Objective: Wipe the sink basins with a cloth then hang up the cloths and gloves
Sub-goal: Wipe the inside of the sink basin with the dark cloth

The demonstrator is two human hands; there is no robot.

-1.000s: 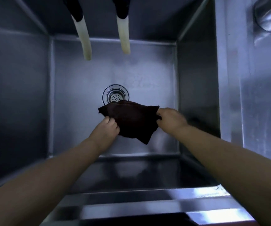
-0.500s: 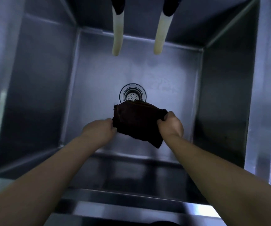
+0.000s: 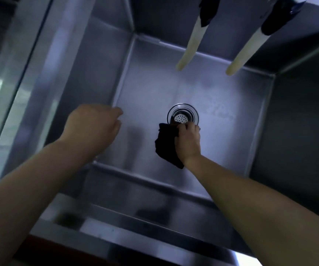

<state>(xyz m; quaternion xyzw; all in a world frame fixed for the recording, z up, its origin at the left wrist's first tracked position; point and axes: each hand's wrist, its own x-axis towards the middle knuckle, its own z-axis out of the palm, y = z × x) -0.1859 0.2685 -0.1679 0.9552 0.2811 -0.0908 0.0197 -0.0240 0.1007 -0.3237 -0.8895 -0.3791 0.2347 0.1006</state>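
Head view — right hand [image 3: 188, 142] grips dark cloth [image 3: 166, 145] beside drain [image 3: 182, 117].

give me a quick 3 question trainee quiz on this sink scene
1. True or false: both hands hold the cloth.
2. Which of these lies nearest the drain? A. left hand B. right hand C. the pale hoses
3. Fill in: the left hand hovers over the sink's ____ wall, fingers loosely curled, holding nothing.

Key
1. False. Only the right hand has a grip on it; the cloth hangs bunched below the fist.
2. B. Its knuckles sit just at the drain's near rim.
3. Left.
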